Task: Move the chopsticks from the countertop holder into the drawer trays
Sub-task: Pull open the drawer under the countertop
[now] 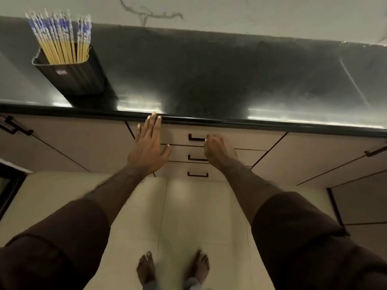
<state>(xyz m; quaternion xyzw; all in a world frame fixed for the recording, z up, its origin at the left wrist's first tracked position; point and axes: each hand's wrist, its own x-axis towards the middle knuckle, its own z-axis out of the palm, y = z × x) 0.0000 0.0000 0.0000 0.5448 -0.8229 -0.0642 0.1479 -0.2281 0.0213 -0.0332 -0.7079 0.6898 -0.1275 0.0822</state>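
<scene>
A dark desk (209, 76) carries the holder (71, 74), far left, full of chopsticks (60, 40): nothing moved yet. The left hand (149, 145) hangs flat, empty; the right hand (217, 149) curls its fingers (209, 139) at the shut top drawer's handle (196, 138).

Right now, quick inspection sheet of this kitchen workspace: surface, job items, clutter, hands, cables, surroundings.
Surface: dark countertop, glossy, glare near its front edge.
Job's things: chopsticks upright in a dark holder at the counter's left; three drawers below all shut; top drawer handle partly covered.
Clutter: nothing seen.
Hands: left hand open, flat, fingertips at the counter edge; right hand curled at the top handle, grip unclear.
Cables: nothing seen.
Surroundings: pale marbled wall, tiled floor, bare feet, cabinet doors either side.
</scene>
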